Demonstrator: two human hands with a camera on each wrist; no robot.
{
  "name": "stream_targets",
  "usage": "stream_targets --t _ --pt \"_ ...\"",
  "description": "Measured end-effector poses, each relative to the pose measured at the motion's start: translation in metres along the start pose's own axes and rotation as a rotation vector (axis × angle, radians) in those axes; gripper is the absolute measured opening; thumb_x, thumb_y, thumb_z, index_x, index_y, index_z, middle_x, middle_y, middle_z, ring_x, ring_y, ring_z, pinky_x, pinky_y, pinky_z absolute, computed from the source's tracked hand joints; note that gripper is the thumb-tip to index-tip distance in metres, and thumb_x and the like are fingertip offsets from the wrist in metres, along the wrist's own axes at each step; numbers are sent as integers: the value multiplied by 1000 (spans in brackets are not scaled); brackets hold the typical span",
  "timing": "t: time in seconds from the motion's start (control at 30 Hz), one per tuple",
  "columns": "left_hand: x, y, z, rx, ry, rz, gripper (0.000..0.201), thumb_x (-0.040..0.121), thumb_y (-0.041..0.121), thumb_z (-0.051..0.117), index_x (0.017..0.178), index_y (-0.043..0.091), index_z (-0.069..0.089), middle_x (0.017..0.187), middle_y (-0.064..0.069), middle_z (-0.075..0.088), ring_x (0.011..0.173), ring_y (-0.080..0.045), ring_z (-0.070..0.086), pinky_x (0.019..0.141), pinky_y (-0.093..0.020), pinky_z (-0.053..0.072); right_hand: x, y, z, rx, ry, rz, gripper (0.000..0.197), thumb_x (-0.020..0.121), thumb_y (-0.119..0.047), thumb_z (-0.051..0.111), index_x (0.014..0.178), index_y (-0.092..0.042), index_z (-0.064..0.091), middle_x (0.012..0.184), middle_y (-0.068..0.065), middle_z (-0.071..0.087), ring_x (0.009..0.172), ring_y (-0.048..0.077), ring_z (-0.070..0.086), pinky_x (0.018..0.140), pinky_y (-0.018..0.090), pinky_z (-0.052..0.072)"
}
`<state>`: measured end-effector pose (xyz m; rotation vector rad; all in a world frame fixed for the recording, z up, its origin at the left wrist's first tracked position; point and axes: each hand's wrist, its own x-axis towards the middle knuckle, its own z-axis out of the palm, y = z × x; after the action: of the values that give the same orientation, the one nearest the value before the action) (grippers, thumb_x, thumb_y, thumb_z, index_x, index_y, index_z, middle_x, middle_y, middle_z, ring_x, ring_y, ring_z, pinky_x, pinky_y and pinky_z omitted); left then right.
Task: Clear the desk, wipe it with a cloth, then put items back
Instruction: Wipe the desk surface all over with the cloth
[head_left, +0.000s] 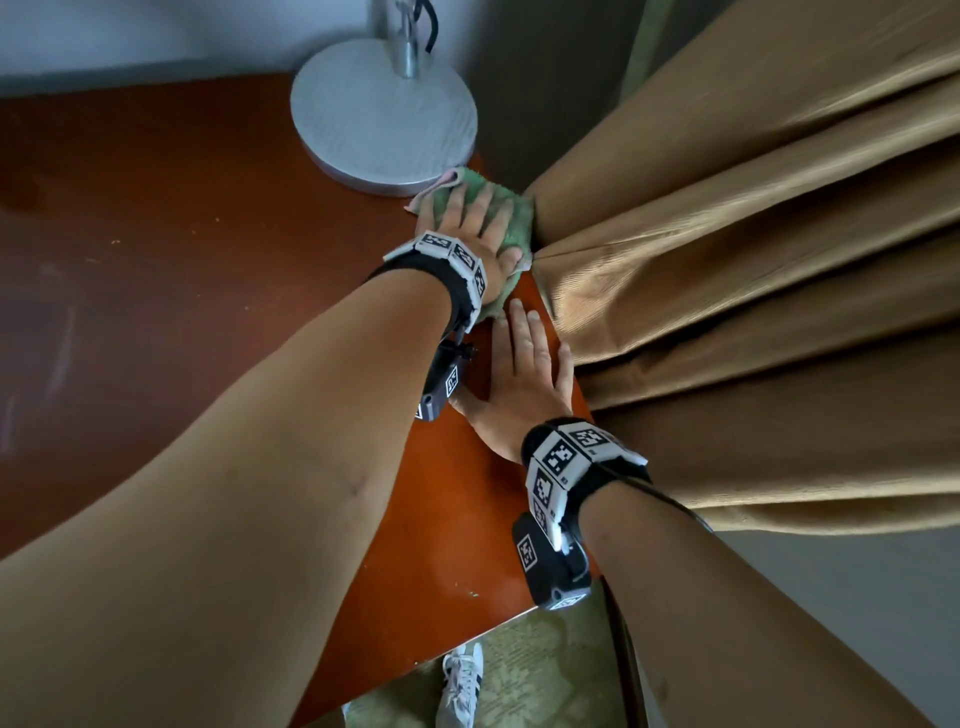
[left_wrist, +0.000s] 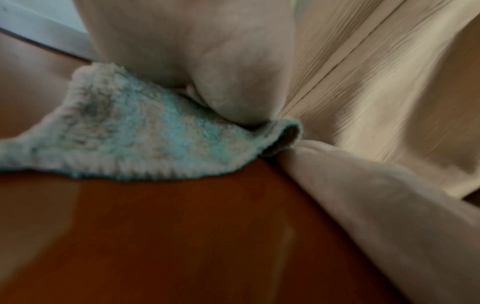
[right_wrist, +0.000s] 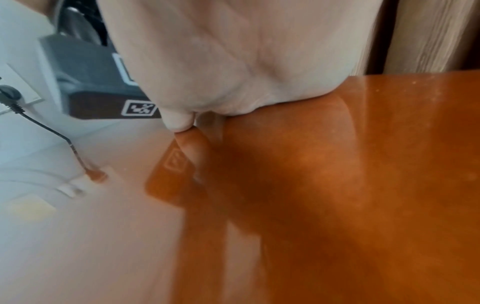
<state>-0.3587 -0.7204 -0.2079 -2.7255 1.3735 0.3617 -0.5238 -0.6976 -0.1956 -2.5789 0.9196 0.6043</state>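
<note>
A green fluffy cloth (head_left: 506, 213) (left_wrist: 135, 131) lies at the far right corner of the reddish-brown desk (head_left: 182, 234). My left hand (head_left: 467, 218) lies flat on it with fingers spread, pressing it against the desk; its heel (left_wrist: 207, 61) sits on the cloth's edge. Just nearer, my right hand (head_left: 524, 358) rests palm down with straight fingers on the bare desk top (right_wrist: 337, 185) along the right edge, holding nothing. Both wrists wear marker bands and cameras.
A round grey lamp base (head_left: 382, 114) stands at the desk's back edge, just left of the cloth. Tan curtain folds (head_left: 753, 260) (left_wrist: 389, 102) hang against the desk's right edge, touching the cloth. A wall socket with a black plug (right_wrist: 10, 94) is behind. A white shoe (head_left: 460, 686) stands on the floor below.
</note>
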Motion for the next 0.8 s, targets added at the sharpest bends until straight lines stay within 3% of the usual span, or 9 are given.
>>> stream_targets --t 0.2,0.4,0.6,0.8 --pt "9 -3 2 -67 25 -4 66 97 52 24 153 23 6 161 0 1 147 -25 0 117 -45 0 -1 1 2 27 6 -7 93 89 -72 30 151 -24 -20 156 -10 -33 142 8 -31 117 46 -18" --pt "-25 -46 9 -47 28 5 66 98 53 15 153 22 0 161 5 -1 147 -15 -1 120 -41 -1 -1 2 2 5 2 -9 91 88 -76 21 151 -25 -22 154 -13 -34 142 7 -30 117 44 -17" --pt "-52 -48 17 -4 47 -220 64 98 52 11 153 21 3 161 0 0 148 -24 -4 119 -47 -6 0 1 3 -13 18 -6 90 89 -75 19 151 -25 -21 155 -11 -33 143 9 -29 117 45 -16" --pt "-48 -27 22 -68 79 -266 62 99 50 16 153 20 9 161 -4 4 147 -32 -2 117 -53 -3 0 2 7 -28 49 -17 90 88 -75 17 152 -24 -21 156 -10 -32 143 9 -28 118 45 -15"
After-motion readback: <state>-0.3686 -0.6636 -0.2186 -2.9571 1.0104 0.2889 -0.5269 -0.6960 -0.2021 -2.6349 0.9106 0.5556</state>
